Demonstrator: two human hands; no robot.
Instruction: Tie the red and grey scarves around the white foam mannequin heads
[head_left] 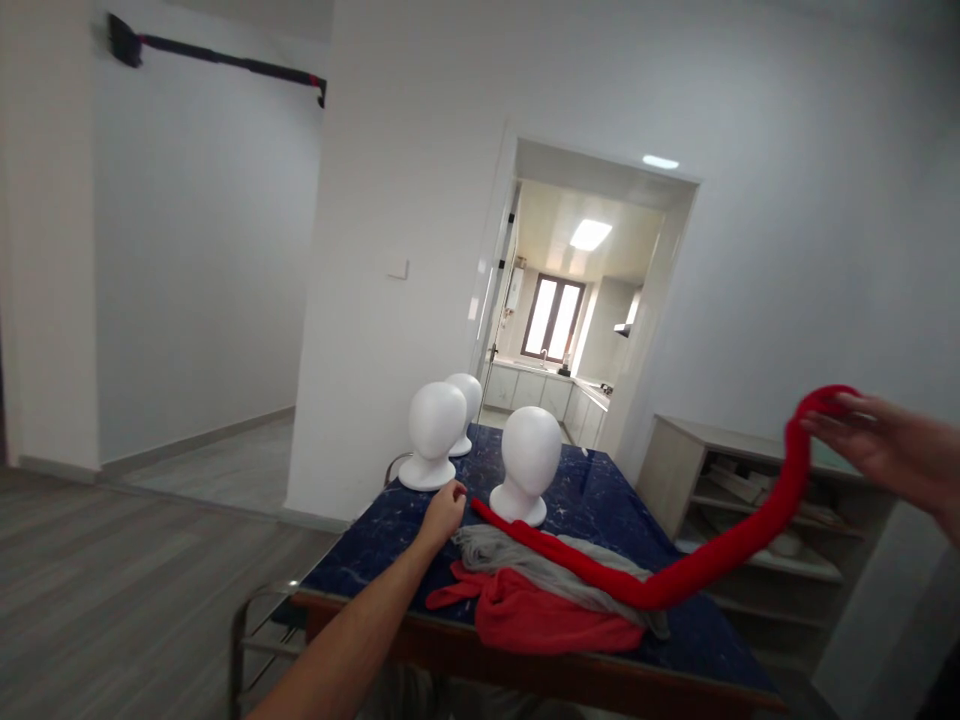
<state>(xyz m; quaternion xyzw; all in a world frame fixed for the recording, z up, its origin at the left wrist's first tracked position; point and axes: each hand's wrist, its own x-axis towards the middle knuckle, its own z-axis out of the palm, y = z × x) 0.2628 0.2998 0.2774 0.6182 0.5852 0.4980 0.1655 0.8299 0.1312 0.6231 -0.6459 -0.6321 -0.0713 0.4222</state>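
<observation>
The red scarf (720, 560) is a long, soft, rolled-up band that swoops from the middle of the frame up to the right edge. The right hand (885, 450) holds its far end high at the right, with the fingers curled around the cloth, so the scarf hangs in a droopy curve. The left hand (444, 510), near the middle of the frame, looks pinched shut on the other end, low over the counter (600, 490), though it is too small to be sure. Held at both ends like this, the scarf is pulled out long and lifted off the pile. Under it lie a gray cloth (525, 560), thin and crumpled, and a red cloth (540, 620), bunched up near the front edge. The counter is dark blue with white marble streaks and looks smooth and shiny. Three white foam heads (529, 450) stand behind the cloths, round and smooth with no faces, each on a small flat base so it stays upright. A wooden shelf (690, 470) stands at the right.
</observation>
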